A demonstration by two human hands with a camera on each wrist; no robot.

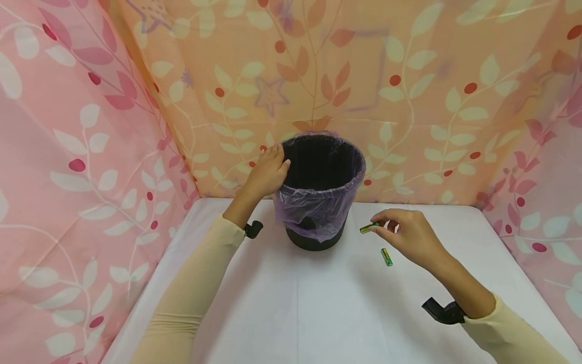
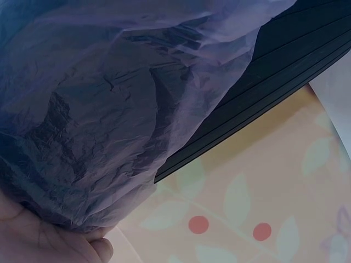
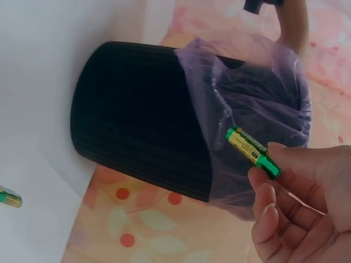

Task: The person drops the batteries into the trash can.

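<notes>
A black trash bin (image 1: 313, 243) stands upright on the white table, lined with a purple plastic bag (image 1: 313, 210) folded over its rim. At the bin's left rim, my left hand (image 1: 269, 171) grips the edge through the bag; its fingers lie along the outside, partly hidden in the left wrist view. To the right of the bin, my right hand (image 1: 409, 235) pinches a green and yellow battery (image 3: 253, 152) between thumb and fingertips, raised off the table. A second battery (image 1: 386, 257) lies on the tabletop below that hand.
The white tabletop (image 1: 291, 308) extends in front of the bin. An orange floral curtain (image 1: 218, 96) hangs behind it, with pink floral curtains at the left (image 1: 86, 202) and right. Black wrist mounts (image 1: 443, 311) are worn on both forearms.
</notes>
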